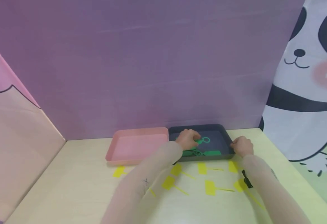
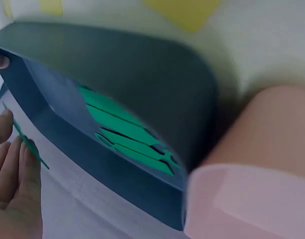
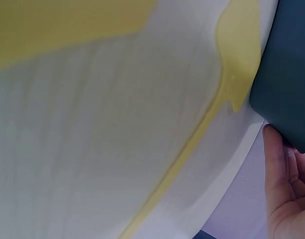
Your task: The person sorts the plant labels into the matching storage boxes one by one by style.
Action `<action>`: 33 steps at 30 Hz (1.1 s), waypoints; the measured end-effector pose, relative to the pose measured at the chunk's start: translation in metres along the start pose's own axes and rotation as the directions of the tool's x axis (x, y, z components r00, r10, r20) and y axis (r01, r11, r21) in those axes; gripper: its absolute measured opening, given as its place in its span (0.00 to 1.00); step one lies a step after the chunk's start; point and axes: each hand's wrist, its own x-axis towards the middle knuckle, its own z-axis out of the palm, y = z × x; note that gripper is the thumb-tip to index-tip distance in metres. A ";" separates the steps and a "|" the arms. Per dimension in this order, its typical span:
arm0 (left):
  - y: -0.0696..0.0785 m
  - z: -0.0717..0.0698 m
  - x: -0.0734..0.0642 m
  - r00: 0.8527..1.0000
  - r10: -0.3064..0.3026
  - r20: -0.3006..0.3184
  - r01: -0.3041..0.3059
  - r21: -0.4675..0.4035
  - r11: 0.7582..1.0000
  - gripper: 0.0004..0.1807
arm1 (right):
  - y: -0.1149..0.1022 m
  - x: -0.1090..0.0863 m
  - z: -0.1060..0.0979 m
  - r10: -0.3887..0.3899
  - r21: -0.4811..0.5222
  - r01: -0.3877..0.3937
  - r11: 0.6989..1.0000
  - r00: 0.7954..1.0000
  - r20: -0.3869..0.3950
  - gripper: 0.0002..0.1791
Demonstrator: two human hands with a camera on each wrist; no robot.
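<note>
My left hand (image 1: pixel 188 140) is over the dark grey tray (image 1: pixel 208 158). Its thumb and fingers pinch a flat green label cable tie (image 2: pixel 28 142), seen nearly edge-on in the left wrist view, with a looped tail showing past the fingers in the head view. Several more green label cable ties (image 1: pixel 212 153) lie in the tray along its front side, their tails closed into rings. At the tray's right end, my right hand (image 1: pixel 243 146) grips the wall, thumb and fingers on either side of the corner in the right wrist view (image 3: pixel 287 179).
A pink tray (image 1: pixel 141 146) stands against the dark one's left side. Several yellow label cable ties (image 1: pixel 210 188) with straight tails are spread on the wooden table (image 1: pixel 68 180) in front. A black object (image 1: pixel 246 180) shows by the right sleeve. A purple backdrop (image 1: pixel 152 77) rises behind.
</note>
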 end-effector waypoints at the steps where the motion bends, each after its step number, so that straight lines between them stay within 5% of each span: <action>1: 0.001 0.001 0.004 1.000 -0.003 0.006 0.003 0.014 1.000 0.21 | 0.000 0.000 0.000 0.002 -0.001 -0.002 1.000 1.000 0.000 0.17; 10: 0.013 0.010 0.029 0.996 -0.060 0.068 0.051 0.132 0.990 0.22 | -0.001 -0.005 0.000 0.007 0.008 -0.007 1.000 1.000 0.015 0.17; 18: 0.037 0.030 0.049 0.996 -0.025 0.087 0.010 0.170 0.985 0.21 | 0.011 -0.018 -0.015 0.018 -0.022 -0.018 1.000 1.000 -0.018 0.17; 33: 0.034 0.041 0.055 0.993 -0.065 0.095 0.042 0.228 0.973 0.20 | 0.018 -0.013 -0.012 0.029 -0.012 -0.029 1.000 1.000 -0.003 0.16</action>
